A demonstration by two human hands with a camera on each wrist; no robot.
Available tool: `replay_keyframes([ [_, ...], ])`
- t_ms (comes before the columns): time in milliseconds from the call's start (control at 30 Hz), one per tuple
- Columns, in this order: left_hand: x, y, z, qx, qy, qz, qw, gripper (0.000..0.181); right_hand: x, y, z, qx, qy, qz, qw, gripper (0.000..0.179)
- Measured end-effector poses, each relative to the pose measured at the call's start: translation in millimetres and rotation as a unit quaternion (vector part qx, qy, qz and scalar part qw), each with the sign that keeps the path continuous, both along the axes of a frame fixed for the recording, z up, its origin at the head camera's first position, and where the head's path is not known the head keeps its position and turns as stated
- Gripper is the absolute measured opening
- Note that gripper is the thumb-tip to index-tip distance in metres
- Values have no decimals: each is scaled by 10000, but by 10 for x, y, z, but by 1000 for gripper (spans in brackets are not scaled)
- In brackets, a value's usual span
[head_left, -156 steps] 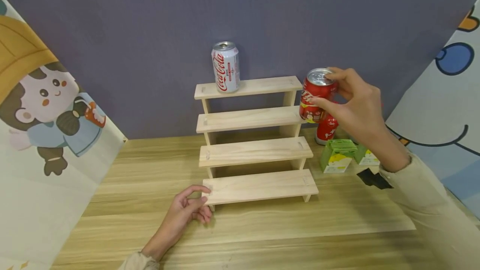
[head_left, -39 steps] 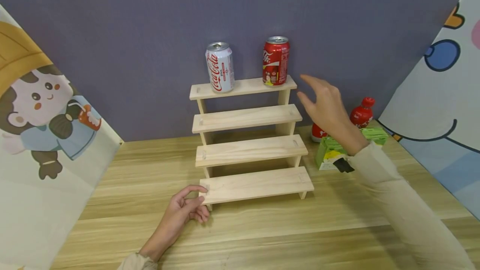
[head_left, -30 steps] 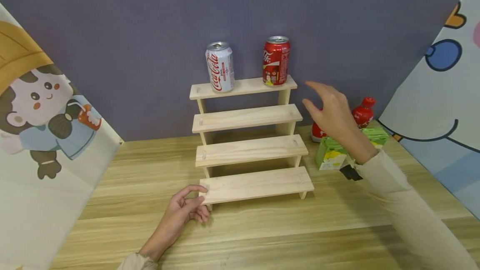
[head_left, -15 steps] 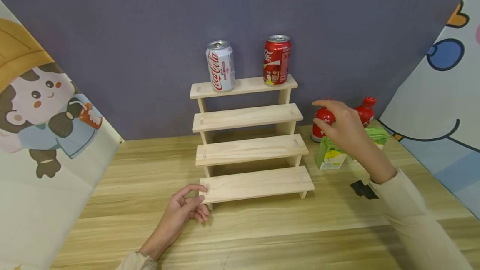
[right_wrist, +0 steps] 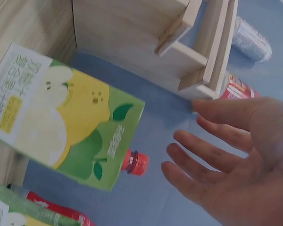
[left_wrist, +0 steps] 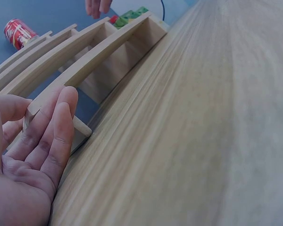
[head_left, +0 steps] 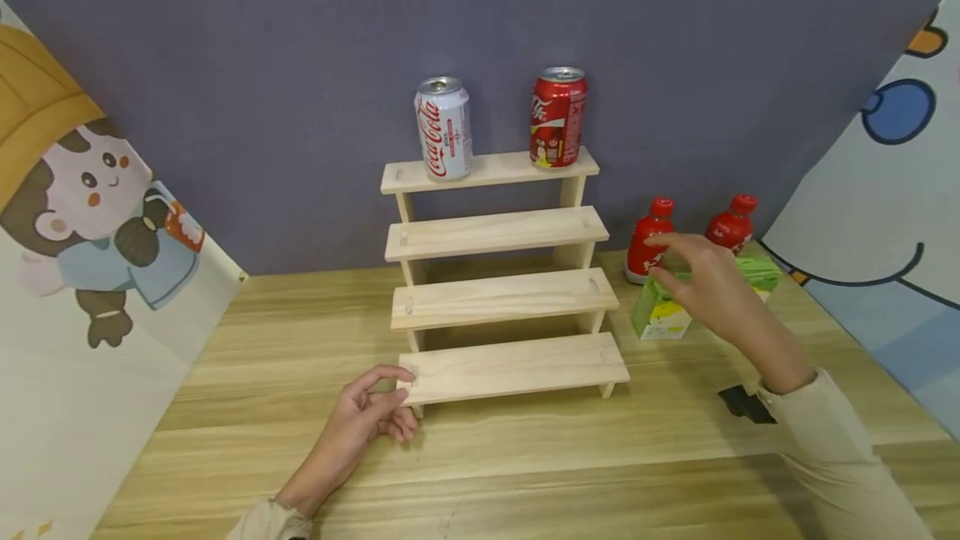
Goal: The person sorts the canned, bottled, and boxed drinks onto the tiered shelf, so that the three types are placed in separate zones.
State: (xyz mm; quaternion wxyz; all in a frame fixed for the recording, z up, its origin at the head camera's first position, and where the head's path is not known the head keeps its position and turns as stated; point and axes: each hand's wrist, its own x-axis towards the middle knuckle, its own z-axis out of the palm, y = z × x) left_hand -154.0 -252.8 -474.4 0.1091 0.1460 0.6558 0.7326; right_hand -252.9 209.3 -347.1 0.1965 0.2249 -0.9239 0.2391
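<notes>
where the right hand hovers, green cartons stand before red bottles.

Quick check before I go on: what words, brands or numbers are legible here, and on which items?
"Coca-Cola": red script on the white can.
White can's smaller print: too small to read.
Red can: white lettering, partly showing, not surely readable.
Left red bottle and right red bottle: markings too small.
Near green carton: characters tilted and blurred.
Far green carton: mostly hidden, unreadable.
No legible numbers.
</notes>
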Motion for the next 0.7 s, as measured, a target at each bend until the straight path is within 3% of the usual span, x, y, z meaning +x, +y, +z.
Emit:
replay_keyframes([
  [333,29,-45,-2,30,-111,26,9999,32,-78,240,-68,334,-962,126,9947,48],
  [700,3,-3,-10,12,-49,36,10000,33,-224,471,-172,395,-1655,316,9849,44],
])
